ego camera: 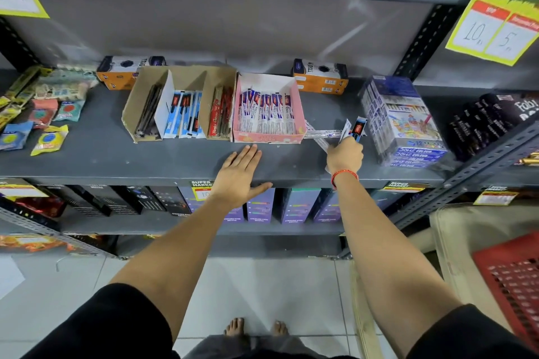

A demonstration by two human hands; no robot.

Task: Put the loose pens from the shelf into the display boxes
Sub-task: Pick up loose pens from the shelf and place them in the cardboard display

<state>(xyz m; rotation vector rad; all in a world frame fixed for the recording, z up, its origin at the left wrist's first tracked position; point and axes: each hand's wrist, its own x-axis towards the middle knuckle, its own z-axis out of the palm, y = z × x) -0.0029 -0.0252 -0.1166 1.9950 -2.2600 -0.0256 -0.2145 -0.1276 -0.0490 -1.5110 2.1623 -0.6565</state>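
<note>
Pens in wrappers fill the brown cardboard display box (pixel 163 108) and pink display box (pixel 269 114) on the grey shelf (pixel 116 160). Left hand (pixel 240 175) flat, fingers spread, on the shelf edge. Right hand (pixel 345 154) clenched around several loose pens (pixel 354 128), just right of the pink box.

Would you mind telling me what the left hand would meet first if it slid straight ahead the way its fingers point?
Most likely the front wall of the pink cardboard display box: the open left hand lies flat on the grey metal shelf, fingertips just short of it. The exact gap is hard to judge.
</note>
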